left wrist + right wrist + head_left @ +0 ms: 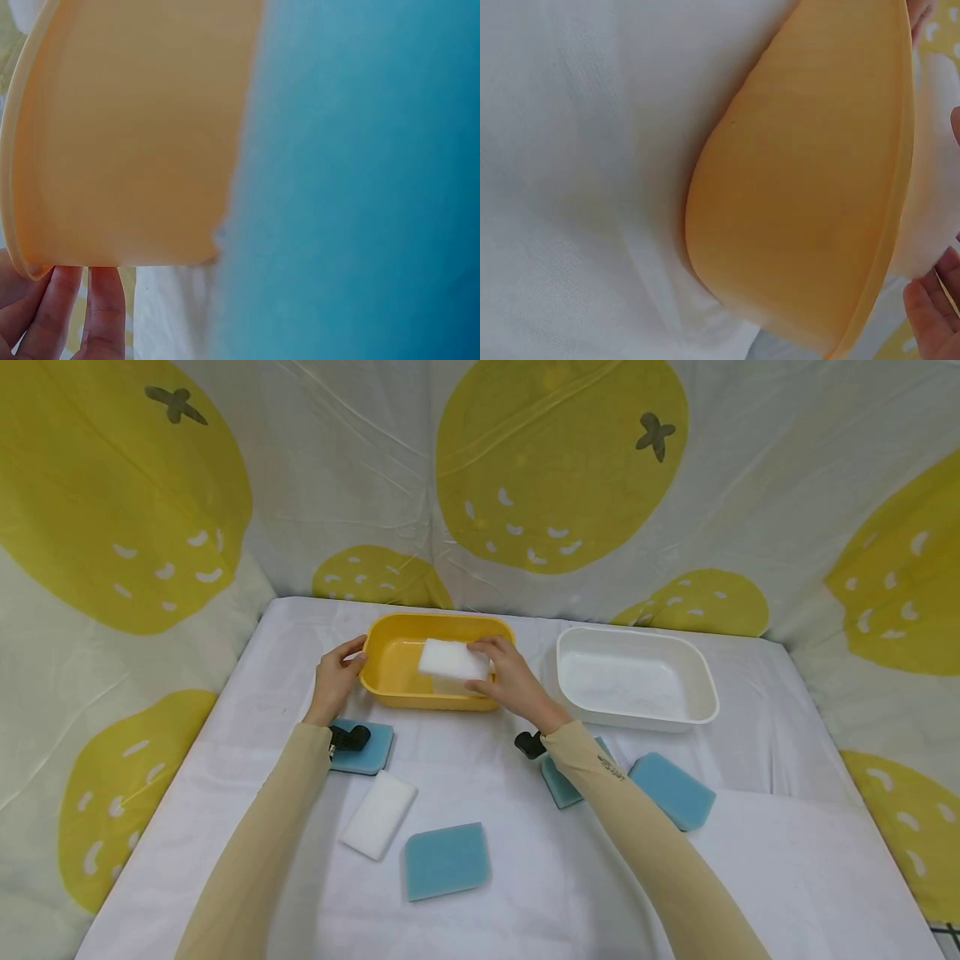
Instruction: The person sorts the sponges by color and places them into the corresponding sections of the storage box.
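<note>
My right hand (513, 679) pinches a white sponge (450, 658) over the yellow plastic basin (390, 695), thumb and fingers at its right end. In the right wrist view the sponge (930, 172) shows beyond the basin's rim, with fingertips (924, 304) on it. A pale patch lies below the sponge inside the basin; I cannot tell what it is. My left hand (332, 681) grips the basin's left end at the rim. The left wrist view shows its fingers (105, 307) against the basin wall (127, 150), beside a blurred blue sponge (360, 180) close to the camera.
A white basin (637, 717) stands to the right. Around the arms on the white cloth lie blue sponges (446, 862) (673, 791), another blue one (378, 747) by the left wrist, one partly under the right forearm (558, 782), and a white sponge (378, 816).
</note>
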A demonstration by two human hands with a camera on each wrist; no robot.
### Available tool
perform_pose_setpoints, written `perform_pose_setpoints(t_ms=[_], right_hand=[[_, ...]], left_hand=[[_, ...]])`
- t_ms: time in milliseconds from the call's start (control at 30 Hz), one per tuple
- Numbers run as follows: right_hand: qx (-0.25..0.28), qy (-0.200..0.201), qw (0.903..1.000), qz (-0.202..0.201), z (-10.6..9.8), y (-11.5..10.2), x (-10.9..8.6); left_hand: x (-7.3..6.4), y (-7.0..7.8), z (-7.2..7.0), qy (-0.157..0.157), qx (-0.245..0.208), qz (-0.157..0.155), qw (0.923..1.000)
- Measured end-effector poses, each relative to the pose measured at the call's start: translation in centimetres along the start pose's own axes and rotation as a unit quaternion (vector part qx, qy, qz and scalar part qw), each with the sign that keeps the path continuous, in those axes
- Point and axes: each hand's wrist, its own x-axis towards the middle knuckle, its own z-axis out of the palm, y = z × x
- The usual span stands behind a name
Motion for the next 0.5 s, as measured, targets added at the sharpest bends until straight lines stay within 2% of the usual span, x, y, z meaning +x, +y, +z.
perform_pose_setpoints(t_ms=[233, 500], right_hand=[[-0.016, -0.025, 0.9991, 0.03, 0.13, 0.28, -0.05], [-0.009, -0.008, 0.9992, 0.037, -0.32, 0.53, -0.65]], left_hand=[[0.04, 0.02, 0.06, -0.001, -0.002, -0.006, 1.0], [-0.01, 0.06, 0.07, 0.0, 0.001, -0.013, 0.9999]])
